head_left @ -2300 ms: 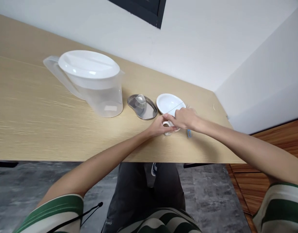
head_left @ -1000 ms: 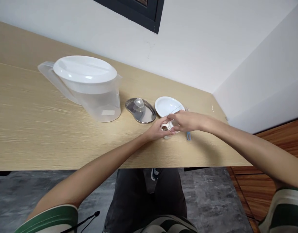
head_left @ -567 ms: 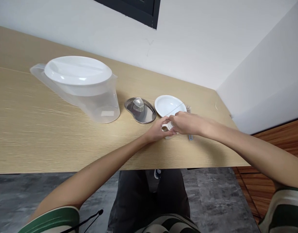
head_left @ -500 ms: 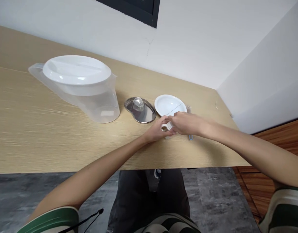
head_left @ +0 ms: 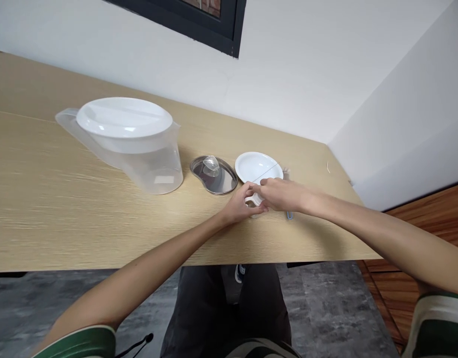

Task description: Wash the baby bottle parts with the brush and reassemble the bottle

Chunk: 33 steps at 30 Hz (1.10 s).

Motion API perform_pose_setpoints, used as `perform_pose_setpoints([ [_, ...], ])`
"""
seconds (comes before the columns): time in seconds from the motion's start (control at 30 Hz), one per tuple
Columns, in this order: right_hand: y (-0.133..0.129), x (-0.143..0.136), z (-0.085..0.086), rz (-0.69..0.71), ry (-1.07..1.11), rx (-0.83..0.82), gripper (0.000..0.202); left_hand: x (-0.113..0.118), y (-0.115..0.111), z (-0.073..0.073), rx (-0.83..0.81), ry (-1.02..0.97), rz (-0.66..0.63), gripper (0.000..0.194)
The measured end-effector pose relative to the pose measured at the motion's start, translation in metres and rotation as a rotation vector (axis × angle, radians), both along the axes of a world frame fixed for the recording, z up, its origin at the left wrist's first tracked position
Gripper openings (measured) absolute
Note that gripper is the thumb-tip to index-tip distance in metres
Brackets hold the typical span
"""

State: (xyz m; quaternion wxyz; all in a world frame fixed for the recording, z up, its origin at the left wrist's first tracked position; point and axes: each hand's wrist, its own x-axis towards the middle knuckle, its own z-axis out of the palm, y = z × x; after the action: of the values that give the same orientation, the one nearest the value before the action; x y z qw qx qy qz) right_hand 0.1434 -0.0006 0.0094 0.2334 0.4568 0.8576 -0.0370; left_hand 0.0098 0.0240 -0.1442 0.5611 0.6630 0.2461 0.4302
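My left hand [head_left: 237, 205] is curled around a small container with a white top [head_left: 255, 200], thumb and fingers on its sides. Over its right side, my right hand [head_left: 281, 194] grips the top with bent fingers. Most of the container is hidden by both hands, and its exact kind does not show. Just behind the hands is a shallow white bowl [head_left: 247, 161] with a thin straight rod lying across it. Beneath my right hand lies a thin tool, its blue looped end [head_left: 289, 215] sticking out in front and a bristly end [head_left: 286, 172] behind.
A kidney-shaped metal tray [head_left: 225, 183] holding a small clear glass piece [head_left: 211, 165] stands left of the bowl. Further left is a large lidded plastic pitcher [head_left: 150, 161]. The wooden table [head_left: 102, 228] meets a white wall; a small white bent strip [head_left: 328, 167] lies at right.
The camera view has shifted slightly, so the tabletop things appear a little lower. Both hands keep their hold on the small container, with hardly any change in pose.
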Motion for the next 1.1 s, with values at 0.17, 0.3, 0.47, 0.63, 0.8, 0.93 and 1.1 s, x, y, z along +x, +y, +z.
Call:
perform_pose_setpoints([
  [0.17, -0.001, 0.007, -0.002, 0.111, 0.099, -0.016, 0.041, 0.000, -0.005, 0.005, 0.047, 0.045, 0.056, 0.049],
  [0.3, 0.000, 0.009, -0.001, 0.129, 0.132, -0.025, 0.042, -0.002, -0.005, 0.006, 0.065, 0.072, 0.084, 0.053],
  [0.47, 0.002, -0.001, -0.001, -0.095, 0.057, 0.042, 0.039, -0.002, -0.005, 0.000, 0.025, 0.067, 0.053, 0.058],
  [0.63, 0.008, -0.007, -0.006, -0.288, 0.060, 0.031, 0.053, 0.001, -0.007, -0.004, -0.051, -0.015, 0.017, 0.062],
  [0.8, 0.009, -0.011, -0.011, -0.341, 0.047, 0.102, 0.059, 0.001, -0.006, -0.001, 0.108, 0.021, 0.109, 0.044],
  [0.93, 0.002, -0.013, -0.007, -0.303, -0.026, 0.149, 0.058, -0.001, -0.003, 0.002, 0.228, 0.037, 0.079, 0.023],
  [1.1, 0.000, 0.000, 0.011, -0.155, 0.012, 0.029, 0.043, -0.002, -0.003, 0.002, 0.208, 0.054, 0.086, 0.039],
])
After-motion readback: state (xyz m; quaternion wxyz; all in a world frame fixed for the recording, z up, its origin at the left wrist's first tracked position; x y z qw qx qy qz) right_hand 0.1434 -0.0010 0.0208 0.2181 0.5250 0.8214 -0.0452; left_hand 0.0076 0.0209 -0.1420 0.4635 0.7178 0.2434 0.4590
